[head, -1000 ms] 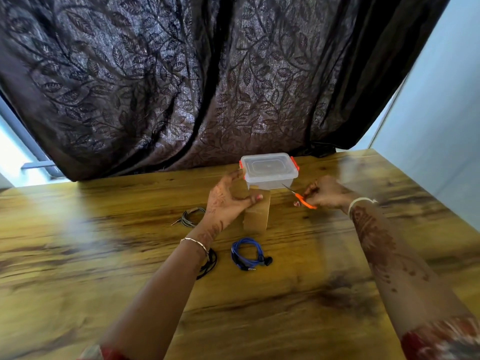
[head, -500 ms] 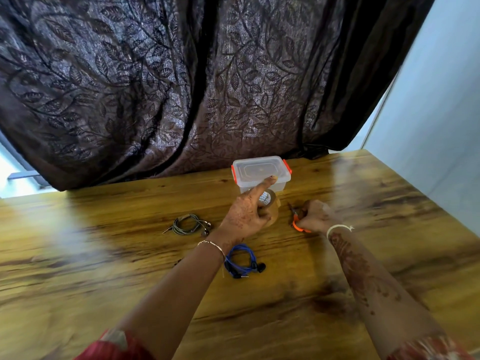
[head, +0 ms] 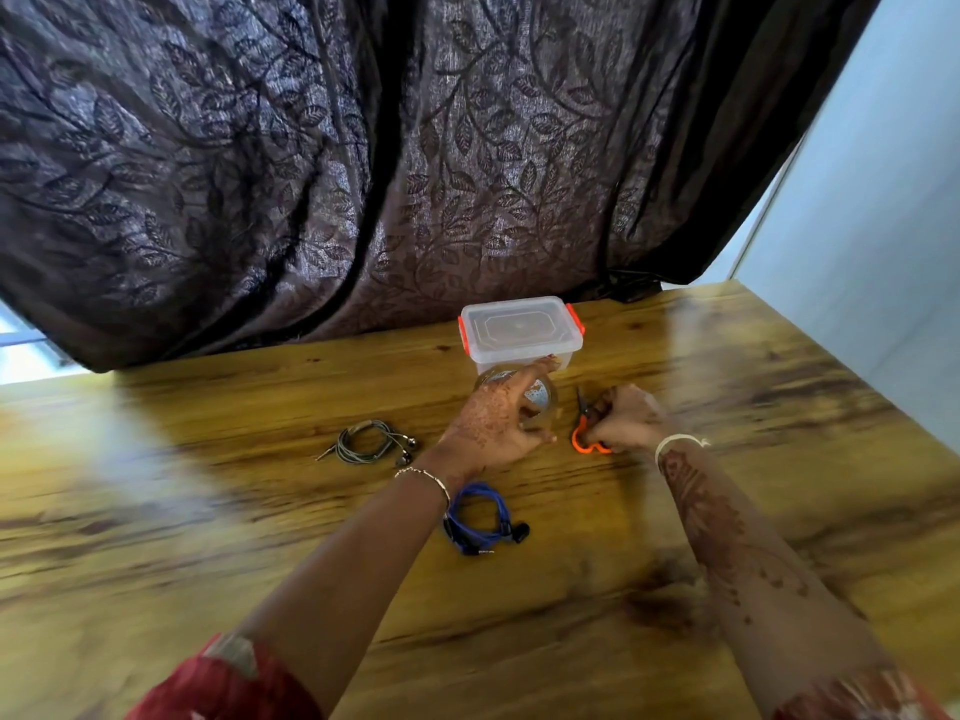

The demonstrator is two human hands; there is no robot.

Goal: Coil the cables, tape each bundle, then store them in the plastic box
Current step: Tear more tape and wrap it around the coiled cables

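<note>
A clear plastic box [head: 521, 332] with a closed lid and orange clips stands at the back of the wooden table [head: 208, 511]. Just in front of it my left hand [head: 498, 423] grips a roll of brown tape [head: 543, 400] that lies on the table. To its right my right hand [head: 626, 420] holds small orange-handled scissors [head: 584, 439] down on the table. A coiled grey earphone cable [head: 371, 441] lies to the left. A coiled blue earphone cable [head: 480, 519] lies nearer me, partly under my left wrist.
A dark leaf-patterned curtain [head: 415, 174] hangs right behind the table and box. A pale wall [head: 883, 226] runs along the table's right edge.
My left hand lowered the tape roll from the air onto the table before the box. My right hand brought the scissors down to the table. The black cable is hidden now.
</note>
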